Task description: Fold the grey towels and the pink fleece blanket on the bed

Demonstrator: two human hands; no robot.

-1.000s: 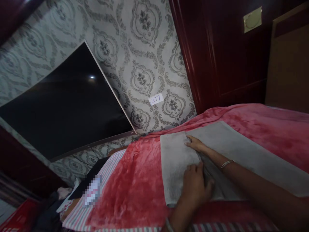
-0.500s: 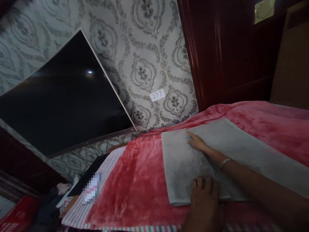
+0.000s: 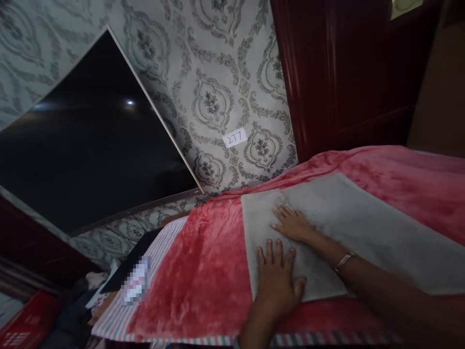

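Note:
A grey cloth (image 3: 337,208), which looks like a towel, lies flat with its left part folded over. My left hand (image 3: 278,276) rests near the cloth's left front corner, palm down with the fingers spread. Farther back, my right hand (image 3: 295,225) presses flat on the folded part, fingers apart, and a bracelet (image 3: 344,261) circles its wrist. Neither hand grips the cloth. Some of the cloth's front edge is hidden beneath my forearms.
Under the cloth is a red plush blanket (image 3: 203,261) over a striped sheet (image 3: 116,310). Behind stands a patterned wall with a "277" paper label (image 3: 235,137). A dark television (image 3: 98,135) is at left, and a red basket (image 3: 29,320) sits low in the left corner.
My left hand has moved left and forward from the cloth's front edge onto its surface, fingers now spread. My right hand has come off the far edge and lies flat slightly nearer.

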